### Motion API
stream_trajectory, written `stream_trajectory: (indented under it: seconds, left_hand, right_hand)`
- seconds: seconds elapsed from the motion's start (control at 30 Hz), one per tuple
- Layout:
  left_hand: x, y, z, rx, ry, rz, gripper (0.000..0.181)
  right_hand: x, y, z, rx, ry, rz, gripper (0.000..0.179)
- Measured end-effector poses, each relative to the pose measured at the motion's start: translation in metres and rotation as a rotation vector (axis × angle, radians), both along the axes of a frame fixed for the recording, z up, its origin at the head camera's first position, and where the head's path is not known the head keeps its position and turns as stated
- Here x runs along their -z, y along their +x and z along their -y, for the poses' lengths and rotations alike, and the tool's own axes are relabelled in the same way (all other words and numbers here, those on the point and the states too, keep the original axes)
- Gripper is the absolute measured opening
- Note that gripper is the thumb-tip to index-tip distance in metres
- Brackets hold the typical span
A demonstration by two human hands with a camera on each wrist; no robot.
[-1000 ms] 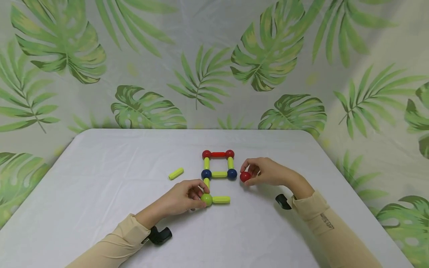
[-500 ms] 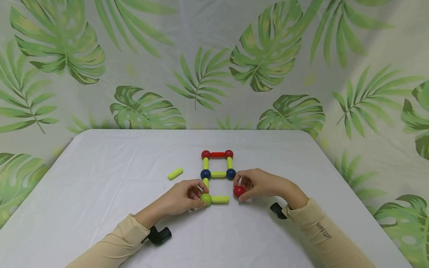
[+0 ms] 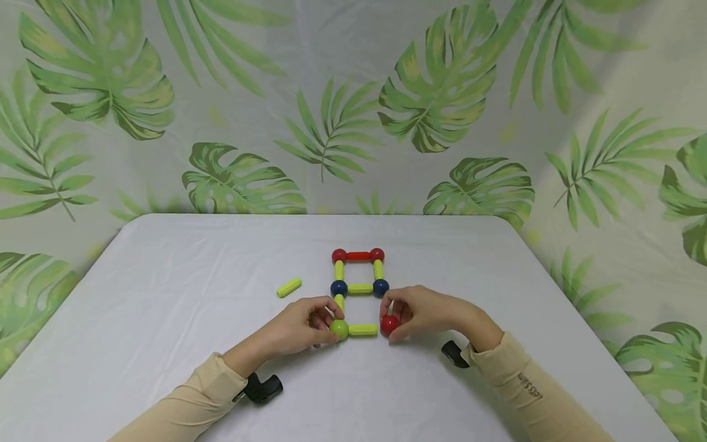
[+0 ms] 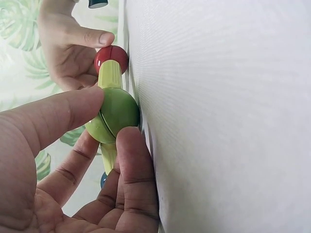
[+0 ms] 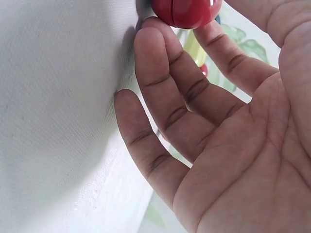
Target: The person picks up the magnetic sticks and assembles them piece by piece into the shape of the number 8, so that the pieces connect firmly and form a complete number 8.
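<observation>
My left hand [image 3: 305,321] pinches a lime-green ball [image 3: 339,330] at the near left corner of a ball-and-rod figure. In the left wrist view, the thumb and fingers lie around that ball [image 4: 121,110]. From it a yellow-green rod [image 3: 363,329] points right. At the rod's free end, my right hand [image 3: 428,312] holds a red ball [image 3: 389,324] between thumb and fingers. Whether ball and rod touch I cannot tell. The right wrist view shows only the lower part of this red ball [image 5: 187,12]; the other fingers hang below it.
Behind the hands, two blue balls [image 3: 339,287], two red balls [image 3: 377,254], yellow-green rods [image 3: 361,288] and a red rod [image 3: 358,256] form a square. A loose yellow-green rod [image 3: 289,287] lies left of it. All lie on a white-covered table [image 3: 193,264].
My right hand has carried the red ball toward me and left, from beside the right blue ball to the near rod's end. The left hand has stayed on the green ball.
</observation>
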State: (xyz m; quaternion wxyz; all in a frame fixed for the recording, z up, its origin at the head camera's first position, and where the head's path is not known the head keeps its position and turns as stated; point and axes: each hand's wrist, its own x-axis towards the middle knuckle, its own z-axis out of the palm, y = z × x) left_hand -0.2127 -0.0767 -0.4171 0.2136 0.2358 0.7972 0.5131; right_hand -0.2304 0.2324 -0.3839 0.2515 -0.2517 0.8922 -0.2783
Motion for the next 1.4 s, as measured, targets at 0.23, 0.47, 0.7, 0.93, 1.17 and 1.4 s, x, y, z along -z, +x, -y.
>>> stream_trajectory:
  seconds: [0.23, 0.47, 0.7, 0.93, 1.17, 1.4]
  left_hand:
    - [0.004, -0.001, 0.000, -0.008, -0.027, 0.002, 0.027]
    - [0.003, -0.001, 0.000, 0.000, -0.011, -0.005, 0.028]
    - [0.002, -0.001, 0.000, -0.002, 0.001, -0.002, 0.029]
    - [0.001, 0.001, 0.000, 0.000, -0.010, -0.021, 0.028]
    - [0.000, 0.002, 0.000, 0.004, -0.033, -0.047, 0.026]
    - [-0.003, 0.006, -0.001, 0.016, -0.085, -0.101, 0.025]
  right_hand:
    - [0.001, 0.001, 0.003, -0.012, -0.023, 0.013, 0.036]
    - [0.002, 0.000, 0.003, -0.010, -0.018, 0.010, 0.036]
    - [0.001, -0.001, 0.003, -0.018, 0.002, 0.010, 0.036]
    - [-0.003, -0.004, 0.003, -0.024, 0.012, 0.024, 0.035]
    - [-0.018, -0.013, 0.000, -0.020, 0.029, 0.033, 0.031]
    - [-0.037, -0.036, 0.015, -0.063, 0.016, -0.047, 0.028]
